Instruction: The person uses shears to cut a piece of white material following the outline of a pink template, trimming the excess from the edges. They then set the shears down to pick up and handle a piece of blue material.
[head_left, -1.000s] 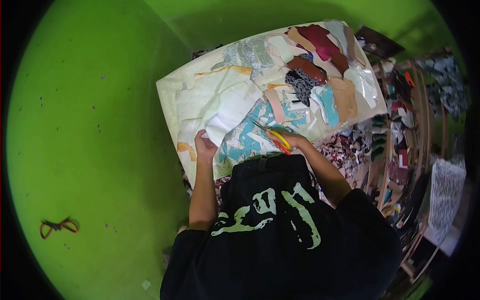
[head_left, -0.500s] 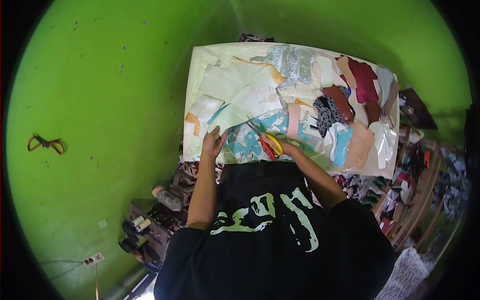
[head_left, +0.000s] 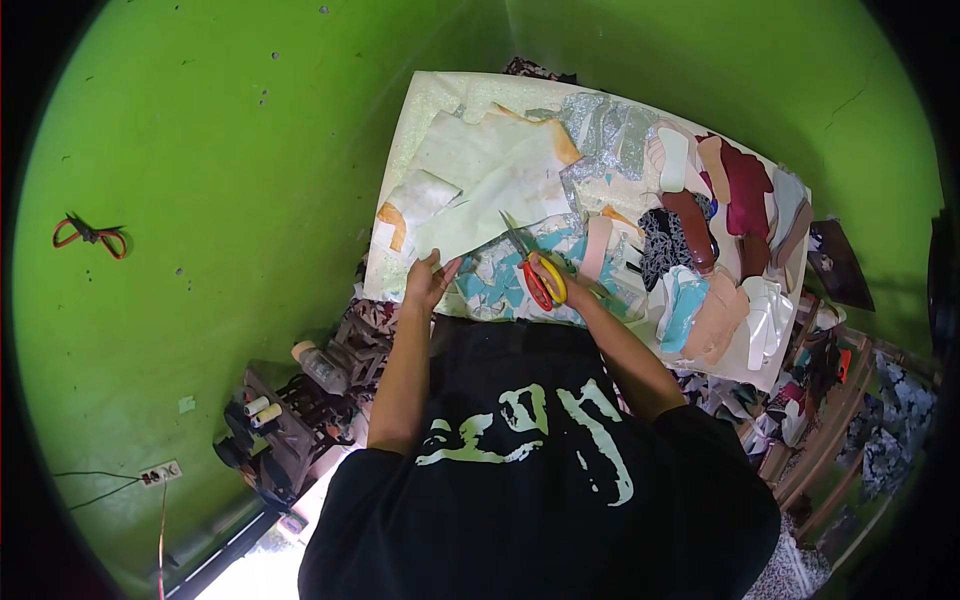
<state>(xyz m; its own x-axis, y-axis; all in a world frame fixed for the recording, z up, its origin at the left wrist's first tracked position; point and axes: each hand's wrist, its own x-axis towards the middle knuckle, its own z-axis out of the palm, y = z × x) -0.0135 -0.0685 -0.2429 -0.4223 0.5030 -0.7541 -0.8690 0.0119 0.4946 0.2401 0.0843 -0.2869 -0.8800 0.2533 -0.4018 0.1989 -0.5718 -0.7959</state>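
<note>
My left hand (head_left: 430,283) pinches the lower edge of a large pale sheet (head_left: 485,205), which looks like leather or fabric with orange-brown patches at its edges. In my right hand (head_left: 562,282) are scissors (head_left: 540,286) with one red and one yellow handle, the fingers wrapped round them. Their blades point up and left at the sheet's lower right edge. Whether the blades are apart is hard to make out. Beneath the hands lie many turquoise and white scraps (head_left: 490,287). A pink cut piece (head_left: 597,247) rests right of the scissors.
The worktable (head_left: 392,283) carries brown pieces (head_left: 690,230), a dark red piece (head_left: 748,185), a black patterned piece (head_left: 660,245) and tan pieces (head_left: 715,320) on its right. A shelf (head_left: 825,430) of scraps stands at lower right. Another pair of scissors (head_left: 90,235) hangs on the green wall.
My view has tilted, so the table appears turned clockwise. The scissors point more steeply upward, their tips farther up beside the sheet's edge. My left hand still holds the sheet's edge.
</note>
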